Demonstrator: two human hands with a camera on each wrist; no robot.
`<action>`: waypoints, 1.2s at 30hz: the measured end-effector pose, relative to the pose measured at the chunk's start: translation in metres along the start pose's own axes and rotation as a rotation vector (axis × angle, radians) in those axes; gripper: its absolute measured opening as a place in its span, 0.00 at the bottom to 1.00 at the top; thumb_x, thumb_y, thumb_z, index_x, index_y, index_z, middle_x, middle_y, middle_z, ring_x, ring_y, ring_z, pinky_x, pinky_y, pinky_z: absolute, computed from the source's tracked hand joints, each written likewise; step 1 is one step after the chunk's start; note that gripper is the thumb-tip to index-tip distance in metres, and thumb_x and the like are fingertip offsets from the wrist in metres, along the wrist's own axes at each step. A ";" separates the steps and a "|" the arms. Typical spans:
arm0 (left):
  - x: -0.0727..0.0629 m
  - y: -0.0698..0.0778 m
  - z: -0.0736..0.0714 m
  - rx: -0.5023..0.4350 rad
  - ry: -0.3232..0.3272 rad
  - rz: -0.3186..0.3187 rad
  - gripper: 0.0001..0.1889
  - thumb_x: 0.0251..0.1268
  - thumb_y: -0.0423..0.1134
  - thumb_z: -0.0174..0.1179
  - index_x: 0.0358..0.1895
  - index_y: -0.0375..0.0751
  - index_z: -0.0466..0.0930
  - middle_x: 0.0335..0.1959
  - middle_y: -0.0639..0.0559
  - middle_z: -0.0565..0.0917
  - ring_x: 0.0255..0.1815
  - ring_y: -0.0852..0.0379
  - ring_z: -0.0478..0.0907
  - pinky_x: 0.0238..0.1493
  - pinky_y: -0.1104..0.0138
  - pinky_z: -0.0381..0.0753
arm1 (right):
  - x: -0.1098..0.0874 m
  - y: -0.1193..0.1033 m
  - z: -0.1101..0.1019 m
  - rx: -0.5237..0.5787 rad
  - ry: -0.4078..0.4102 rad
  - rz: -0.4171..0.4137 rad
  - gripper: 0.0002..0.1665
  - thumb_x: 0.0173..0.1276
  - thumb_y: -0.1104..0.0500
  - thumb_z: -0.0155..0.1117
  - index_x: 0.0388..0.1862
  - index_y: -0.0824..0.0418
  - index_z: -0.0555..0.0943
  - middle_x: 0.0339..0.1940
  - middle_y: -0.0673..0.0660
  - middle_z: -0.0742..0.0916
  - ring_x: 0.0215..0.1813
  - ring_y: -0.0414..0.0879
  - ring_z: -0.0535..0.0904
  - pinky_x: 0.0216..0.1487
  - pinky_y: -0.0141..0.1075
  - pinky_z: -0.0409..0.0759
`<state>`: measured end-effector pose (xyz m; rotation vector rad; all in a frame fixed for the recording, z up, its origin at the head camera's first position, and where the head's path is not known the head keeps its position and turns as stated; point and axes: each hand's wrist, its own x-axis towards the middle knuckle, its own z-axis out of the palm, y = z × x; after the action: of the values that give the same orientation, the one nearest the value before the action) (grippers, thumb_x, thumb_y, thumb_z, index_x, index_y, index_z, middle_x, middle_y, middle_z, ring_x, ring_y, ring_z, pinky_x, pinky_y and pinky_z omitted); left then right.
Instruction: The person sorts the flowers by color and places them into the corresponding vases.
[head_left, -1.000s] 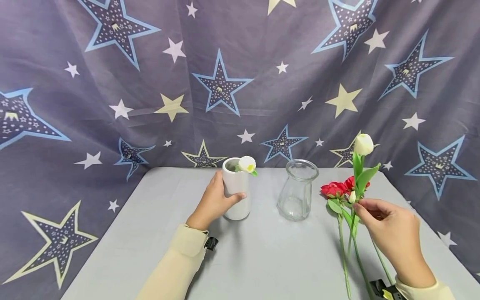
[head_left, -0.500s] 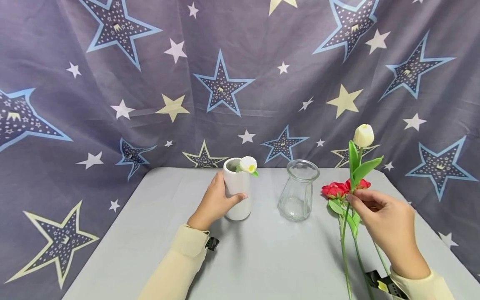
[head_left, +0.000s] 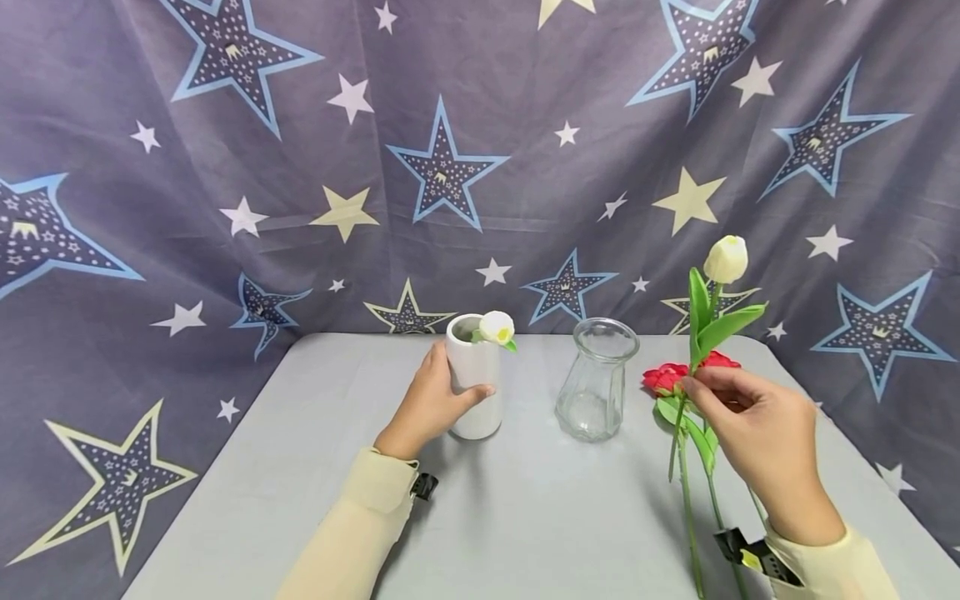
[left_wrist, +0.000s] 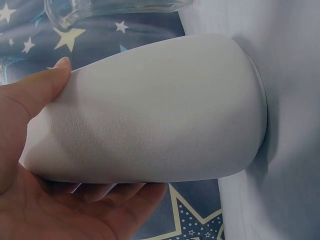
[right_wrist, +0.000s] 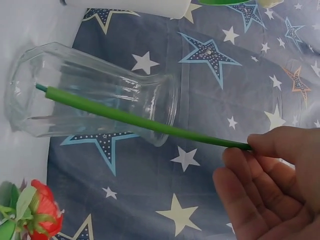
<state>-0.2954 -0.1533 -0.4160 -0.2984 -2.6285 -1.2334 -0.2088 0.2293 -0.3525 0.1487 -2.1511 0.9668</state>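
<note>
My left hand (head_left: 426, 404) grips a white cylindrical vase (head_left: 480, 412), thumb on its near side and fingers behind. The vase stands upright on the table, and a white tulip (head_left: 497, 327) leans over its rim. Between thumb and fingertips, my right hand (head_left: 768, 446) pinches the stem of another white tulip (head_left: 726, 260), bloom up, its lower end hanging free. In the right wrist view that green stem (right_wrist: 120, 116) crosses in front of the clear glass vase (right_wrist: 100, 70). Red flowers (head_left: 665, 378) with long stems lie on the table behind and below the right hand.
The glass vase (head_left: 591, 404) stands between the white vase and the red flowers. A grey table (head_left: 315, 500) reaches back to a star-patterned cloth (head_left: 465, 50) that hangs behind and along both sides.
My right hand has moved left and slightly up with the tulip, lifting it higher above the red flowers; its stem end now shows. The left hand and white vase stay put.
</note>
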 end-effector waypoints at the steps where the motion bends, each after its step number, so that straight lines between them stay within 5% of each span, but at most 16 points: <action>1: 0.000 0.000 0.000 0.002 -0.001 -0.002 0.53 0.57 0.55 0.77 0.78 0.39 0.55 0.67 0.40 0.71 0.66 0.42 0.74 0.68 0.46 0.73 | 0.001 -0.001 0.000 0.004 -0.002 0.000 0.09 0.59 0.61 0.81 0.39 0.54 0.93 0.30 0.49 0.92 0.29 0.21 0.81 0.34 0.15 0.75; 11: 0.000 0.003 -0.001 0.016 -0.007 -0.014 0.48 0.58 0.54 0.76 0.74 0.37 0.58 0.64 0.39 0.72 0.64 0.40 0.75 0.66 0.47 0.74 | 0.009 -0.011 0.003 0.015 0.007 -0.016 0.07 0.59 0.58 0.81 0.37 0.51 0.93 0.29 0.37 0.89 0.28 0.23 0.82 0.33 0.15 0.75; 20: -0.001 0.004 -0.001 0.026 -0.003 -0.009 0.50 0.59 0.55 0.76 0.75 0.35 0.57 0.65 0.38 0.71 0.65 0.40 0.74 0.66 0.45 0.74 | 0.015 -0.021 0.011 0.107 -0.012 -0.058 0.09 0.58 0.61 0.82 0.38 0.53 0.93 0.32 0.50 0.92 0.31 0.24 0.84 0.33 0.17 0.78; 30: -0.001 0.001 0.000 0.024 0.004 0.001 0.52 0.58 0.55 0.76 0.77 0.36 0.55 0.68 0.37 0.70 0.67 0.40 0.73 0.68 0.45 0.73 | 0.024 -0.032 0.019 0.123 -0.003 -0.067 0.05 0.61 0.58 0.81 0.36 0.51 0.93 0.31 0.44 0.91 0.29 0.27 0.84 0.32 0.18 0.77; 36: 0.000 0.000 0.000 0.032 0.005 0.003 0.52 0.58 0.56 0.76 0.77 0.35 0.55 0.67 0.37 0.71 0.66 0.39 0.74 0.68 0.46 0.73 | 0.031 -0.042 0.025 0.156 -0.018 -0.094 0.06 0.60 0.59 0.81 0.37 0.53 0.92 0.31 0.50 0.91 0.28 0.28 0.84 0.31 0.19 0.78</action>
<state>-0.2952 -0.1537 -0.4159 -0.2936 -2.6395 -1.1877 -0.2297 0.1885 -0.3167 0.3331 -2.0647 1.0819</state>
